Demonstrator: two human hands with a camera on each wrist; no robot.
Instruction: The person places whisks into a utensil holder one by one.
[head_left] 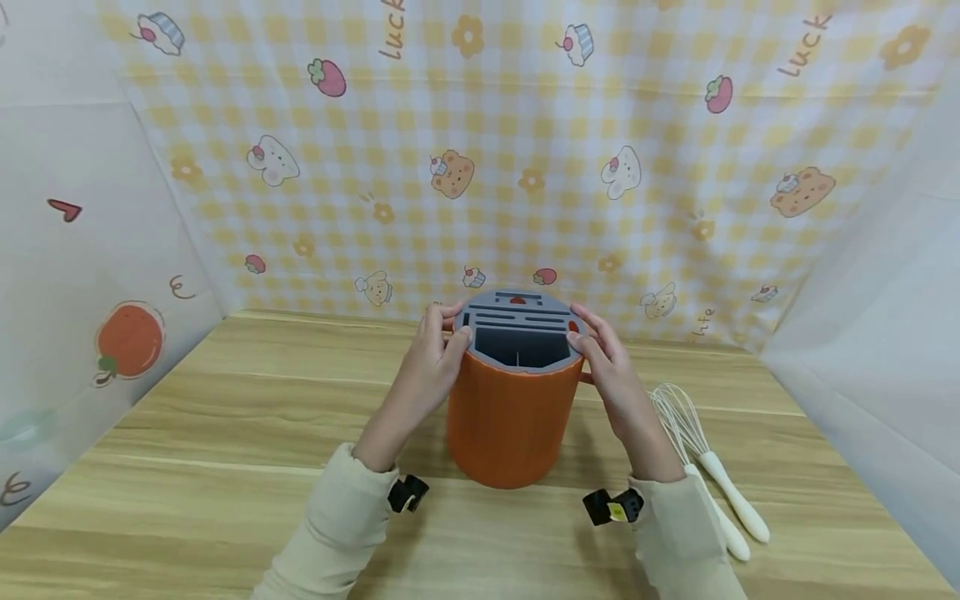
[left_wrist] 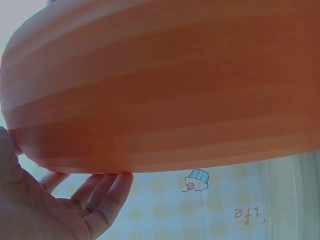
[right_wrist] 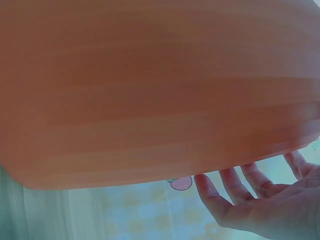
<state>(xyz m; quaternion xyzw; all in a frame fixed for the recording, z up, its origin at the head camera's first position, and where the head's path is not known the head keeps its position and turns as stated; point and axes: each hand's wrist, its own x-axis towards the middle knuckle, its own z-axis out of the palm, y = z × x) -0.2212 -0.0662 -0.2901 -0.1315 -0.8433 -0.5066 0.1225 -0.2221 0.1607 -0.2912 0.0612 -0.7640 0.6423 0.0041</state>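
An orange utensil holder stands upright on the wooden table, with a grey slotted lid on top that has a large divided opening at its near side. My left hand grips the upper left of the holder, thumb on the lid's edge and fingers round the side. On the opposite side my right hand grips it the same way. In the left wrist view the orange wall fills most of the picture, with fingertips against it. The right wrist view likewise shows several fingers touching the wall.
Two whisks with white handles lie on the table to the right, partly behind my right forearm. A yellow checked curtain hangs at the back, and white printed sheets close off both sides.
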